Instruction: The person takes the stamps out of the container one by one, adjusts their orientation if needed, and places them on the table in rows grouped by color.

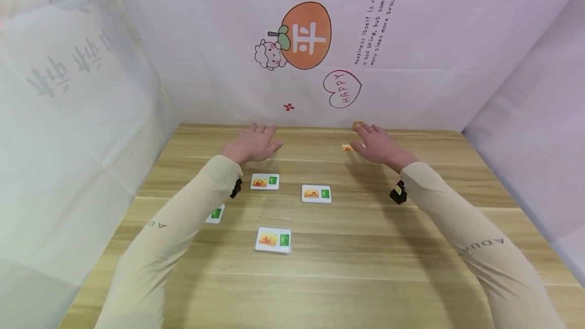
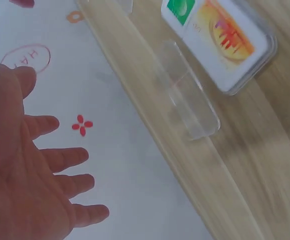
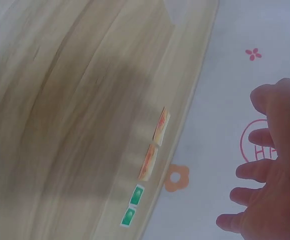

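Head view looks forward and down from above the table (image 1: 347,283); 2 wrist views, nearer, face its far edge (image 1: 311,127); all 3 share the cloth (image 1: 402,98) behind it.

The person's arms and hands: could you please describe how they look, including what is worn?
The left sleeve and right sleeve are long and cream-coloured, each with small dark lettering. A black wrist item shows on the left, another on the right. The left hand and right hand wear no gloves.

Cards (image 1: 317,194) lie on the table (image 1: 365,278), before and left of probable stickers (image 3: 161,126) near its far edge.
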`<state>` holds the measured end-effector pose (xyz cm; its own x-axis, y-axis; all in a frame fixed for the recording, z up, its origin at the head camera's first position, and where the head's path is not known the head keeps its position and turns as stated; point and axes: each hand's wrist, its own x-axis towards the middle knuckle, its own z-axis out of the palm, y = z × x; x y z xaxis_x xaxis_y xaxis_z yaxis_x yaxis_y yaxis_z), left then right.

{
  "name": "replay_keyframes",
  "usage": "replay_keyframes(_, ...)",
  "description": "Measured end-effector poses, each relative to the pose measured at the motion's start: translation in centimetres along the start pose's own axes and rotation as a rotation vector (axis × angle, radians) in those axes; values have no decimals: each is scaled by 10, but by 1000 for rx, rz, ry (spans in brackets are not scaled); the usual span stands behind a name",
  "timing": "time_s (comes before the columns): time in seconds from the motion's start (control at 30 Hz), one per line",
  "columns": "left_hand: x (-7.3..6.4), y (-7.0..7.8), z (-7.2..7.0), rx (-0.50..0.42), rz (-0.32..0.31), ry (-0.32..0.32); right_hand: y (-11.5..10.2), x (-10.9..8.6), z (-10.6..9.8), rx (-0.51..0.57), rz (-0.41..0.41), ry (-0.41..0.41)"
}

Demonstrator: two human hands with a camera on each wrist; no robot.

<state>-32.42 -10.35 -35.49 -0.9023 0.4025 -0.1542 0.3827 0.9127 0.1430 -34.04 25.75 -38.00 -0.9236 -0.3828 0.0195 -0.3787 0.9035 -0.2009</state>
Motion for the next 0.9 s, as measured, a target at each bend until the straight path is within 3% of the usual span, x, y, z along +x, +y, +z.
replay_keyframes(0.3,-5,9,12,-16,42,-22,-18,-1,3,34,-8,-2)
replay_keyframes(0.7,-9,17,21,-116,49,-17,-25,-8,7,167,-9,51)
replay_keyframes(0.9,-12,25,26,-174,82,-22,-31,-7,6,238,-17,71)
